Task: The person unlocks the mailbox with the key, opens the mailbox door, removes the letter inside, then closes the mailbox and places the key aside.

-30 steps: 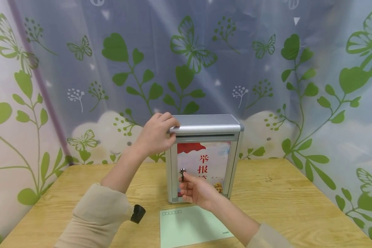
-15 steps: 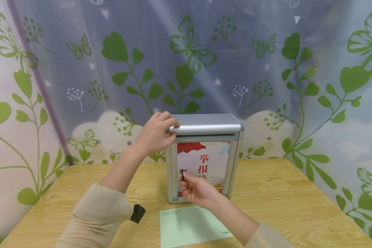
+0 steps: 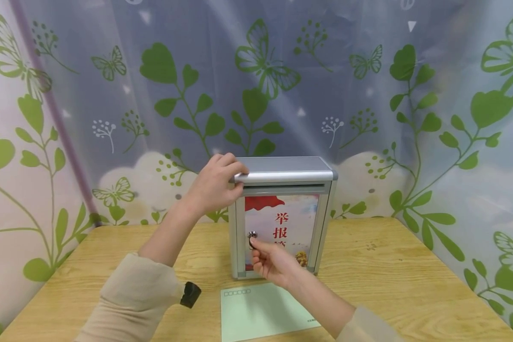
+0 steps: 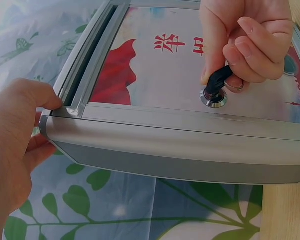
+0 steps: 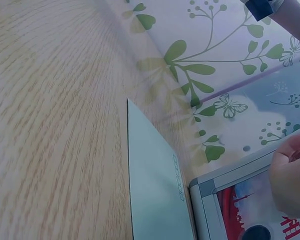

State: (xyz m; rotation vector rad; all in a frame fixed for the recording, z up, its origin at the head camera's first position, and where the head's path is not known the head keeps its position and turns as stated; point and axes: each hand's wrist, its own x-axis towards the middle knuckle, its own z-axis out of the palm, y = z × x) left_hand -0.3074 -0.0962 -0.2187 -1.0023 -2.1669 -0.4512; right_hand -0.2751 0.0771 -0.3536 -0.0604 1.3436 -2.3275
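Observation:
An upright silver metal letter box (image 3: 284,166) stands on the table, with a slot (image 3: 286,186) near the top and a poster with red characters on its door. My left hand (image 3: 217,184) grips its upper left corner, thumb at the front and fingers on top. My right hand (image 3: 275,266) pinches the black head of a key (image 4: 220,79) between thumb and forefinger. The key sits in the round chrome lock (image 4: 213,101) at the door's left side, with a small metal ring (image 4: 234,86) by it. The other right fingers are curled.
A pale green envelope (image 3: 261,311) lies flat in front of the box, under my right forearm. The wooden table (image 3: 380,270) ends at a curtain (image 3: 188,95) printed with leaves and butterflies. A black strap piece (image 3: 190,294) sticks out from my left sleeve.
My right hand has shifted slightly to the right, its fingers more curled, and the key head has turned a little in the lock. My left hand keeps its grip on the corner.

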